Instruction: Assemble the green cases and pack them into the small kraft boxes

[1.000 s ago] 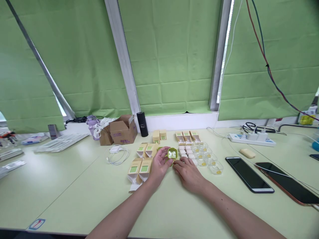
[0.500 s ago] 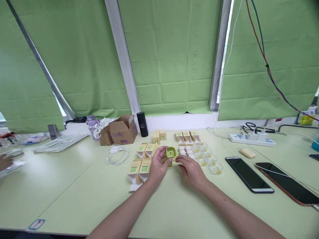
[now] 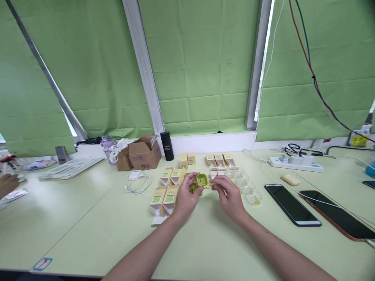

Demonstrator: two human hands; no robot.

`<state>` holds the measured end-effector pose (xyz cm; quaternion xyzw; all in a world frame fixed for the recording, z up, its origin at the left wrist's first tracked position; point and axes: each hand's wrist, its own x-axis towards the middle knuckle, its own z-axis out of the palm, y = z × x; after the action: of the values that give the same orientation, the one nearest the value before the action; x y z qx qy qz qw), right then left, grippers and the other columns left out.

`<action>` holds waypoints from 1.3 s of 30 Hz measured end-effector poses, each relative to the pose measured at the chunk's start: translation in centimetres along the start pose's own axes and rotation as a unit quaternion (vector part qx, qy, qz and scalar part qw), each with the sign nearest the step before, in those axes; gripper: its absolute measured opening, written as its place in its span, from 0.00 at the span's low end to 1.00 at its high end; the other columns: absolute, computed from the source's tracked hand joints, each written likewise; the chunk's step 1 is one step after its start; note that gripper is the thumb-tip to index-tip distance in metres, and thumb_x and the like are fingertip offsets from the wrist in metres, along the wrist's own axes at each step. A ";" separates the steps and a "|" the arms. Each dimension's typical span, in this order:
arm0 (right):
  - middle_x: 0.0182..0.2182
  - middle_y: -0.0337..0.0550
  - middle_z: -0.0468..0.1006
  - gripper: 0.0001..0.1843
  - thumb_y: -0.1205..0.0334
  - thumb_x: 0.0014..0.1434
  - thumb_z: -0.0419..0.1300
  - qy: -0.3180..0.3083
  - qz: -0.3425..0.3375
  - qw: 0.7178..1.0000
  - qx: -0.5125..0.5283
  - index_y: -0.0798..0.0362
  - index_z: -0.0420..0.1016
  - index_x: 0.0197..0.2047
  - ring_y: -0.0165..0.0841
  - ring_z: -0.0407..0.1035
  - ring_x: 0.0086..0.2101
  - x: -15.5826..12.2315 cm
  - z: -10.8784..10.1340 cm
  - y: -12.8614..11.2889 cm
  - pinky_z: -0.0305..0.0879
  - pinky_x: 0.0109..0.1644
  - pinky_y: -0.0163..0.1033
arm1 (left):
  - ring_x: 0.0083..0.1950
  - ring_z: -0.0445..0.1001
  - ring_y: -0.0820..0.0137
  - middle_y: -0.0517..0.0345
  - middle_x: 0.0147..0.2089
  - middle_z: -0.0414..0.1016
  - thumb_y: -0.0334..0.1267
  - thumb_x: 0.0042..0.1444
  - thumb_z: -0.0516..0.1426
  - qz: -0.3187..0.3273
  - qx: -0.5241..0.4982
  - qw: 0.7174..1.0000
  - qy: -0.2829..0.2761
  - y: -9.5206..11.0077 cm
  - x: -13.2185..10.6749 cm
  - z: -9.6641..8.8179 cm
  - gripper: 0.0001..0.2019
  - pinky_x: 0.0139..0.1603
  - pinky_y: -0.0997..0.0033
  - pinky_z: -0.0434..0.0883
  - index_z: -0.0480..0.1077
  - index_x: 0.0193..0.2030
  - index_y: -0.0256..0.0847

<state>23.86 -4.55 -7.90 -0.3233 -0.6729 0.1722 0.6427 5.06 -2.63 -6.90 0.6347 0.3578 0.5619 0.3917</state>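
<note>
A small green plastic case (image 3: 202,180) is held up over the table by my left hand (image 3: 187,195), whose fingers and thumb wrap its left side. It stands open, with one hollow half facing me and another green part lower down, partly behind the fingers. My right hand (image 3: 230,195) is closed in a pinch at the case's right edge, by a thin yellowish bit too small to name. Clear plastic cups (image 3: 254,197) with yellow spots lie to the right of this hand, and small white pieces (image 3: 215,174) are partly hidden behind it.
Open kraft boxes with green windows (image 3: 169,198) stand left of my hands; more small boxes (image 3: 219,162) are farther back. Phones (image 3: 293,205), an earbud case (image 3: 290,180) and a power strip (image 3: 295,164) lie right. A cardboard box (image 3: 145,156) and charger cable (image 3: 140,183) sit left. Another person's hand (image 3: 8,185) shows far left.
My right hand has shifted slightly and turned at the case's right edge, covering more of the white pieces. The green case has tilted a little in my left hand. The other person's hand rose.
</note>
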 end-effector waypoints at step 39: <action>0.30 0.40 0.81 0.28 0.40 0.49 0.79 0.069 0.240 0.939 0.236 0.50 0.82 0.44 0.36 0.77 0.30 1.4 -0.2 -0.1 0.78 0.34 0.43 | 0.62 0.78 0.57 0.46 0.63 0.78 0.38 0.61 0.68 -0.011 0.052 0.998 -0.024 1.5 -0.7 0.6 0.21 0.64 0.53 0.74 0.72 0.60 0.45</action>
<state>24.07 -3.76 -6.70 -0.3253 -0.4694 0.4526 0.6848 5.65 -3.95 -5.89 0.6634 0.3845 0.5226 0.3727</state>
